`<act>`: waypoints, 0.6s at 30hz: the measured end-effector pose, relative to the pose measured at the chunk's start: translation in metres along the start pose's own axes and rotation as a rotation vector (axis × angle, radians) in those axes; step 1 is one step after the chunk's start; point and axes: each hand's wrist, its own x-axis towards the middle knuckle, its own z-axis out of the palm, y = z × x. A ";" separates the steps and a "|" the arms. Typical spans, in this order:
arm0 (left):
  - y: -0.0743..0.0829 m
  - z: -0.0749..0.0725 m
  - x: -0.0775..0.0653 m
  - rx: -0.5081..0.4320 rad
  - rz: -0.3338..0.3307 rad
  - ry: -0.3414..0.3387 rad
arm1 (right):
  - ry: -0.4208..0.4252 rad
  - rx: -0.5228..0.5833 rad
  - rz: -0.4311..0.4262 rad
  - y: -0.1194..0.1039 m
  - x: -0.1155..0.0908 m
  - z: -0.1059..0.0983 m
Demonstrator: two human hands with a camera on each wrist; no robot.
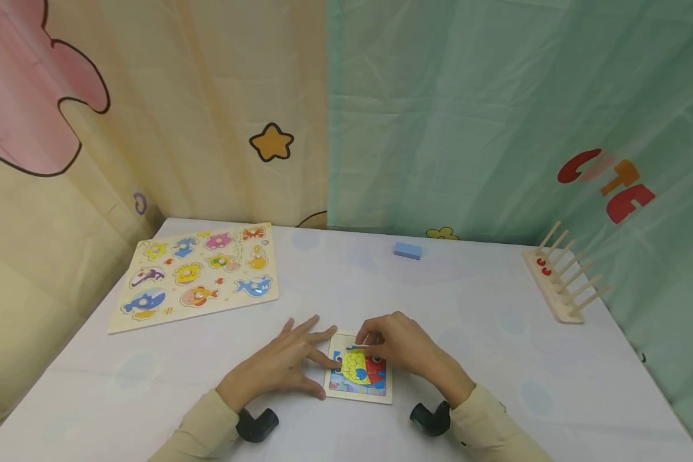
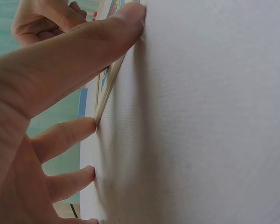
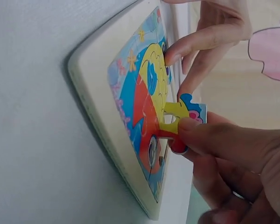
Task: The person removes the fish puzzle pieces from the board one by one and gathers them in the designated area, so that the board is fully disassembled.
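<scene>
A small jigsaw puzzle in a pale wooden tray point(image 1: 360, 398) lies on the table, showing a yellow and red fish on blue. My right hand point(image 1: 404, 343) pinches a puzzle piece point(image 3: 192, 110) between thumb and fingers. Yellow, blue, pink and red show on that piece, which is tilted up at the tray's far part. My left hand point(image 1: 283, 359) is spread at the tray's left side. Its thumb point(image 2: 130, 18) touches the near left corner, one finger reaches the far left corner, and another rests on the fish picture point(image 3: 151, 84).
A larger wooden peg puzzle board point(image 1: 208, 276) with sea animals lies at the back left. One blue block point(image 1: 407, 250) sits near the table's back edge. A wooden peg stand point(image 1: 560, 289) with red beads is at the right. Curtains hang behind the table.
</scene>
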 end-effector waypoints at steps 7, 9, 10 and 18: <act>-0.001 0.001 -0.001 -0.007 -0.003 0.002 | 0.087 0.082 0.020 0.008 0.001 0.005; -0.001 0.002 -0.002 -0.007 0.000 0.005 | 0.102 0.162 0.040 0.012 0.001 0.005; -0.001 0.002 -0.002 -0.006 0.003 0.006 | 0.109 0.196 0.049 0.015 0.000 0.004; -0.001 0.002 -0.001 0.001 0.008 0.012 | 0.116 0.299 0.112 0.033 -0.011 -0.006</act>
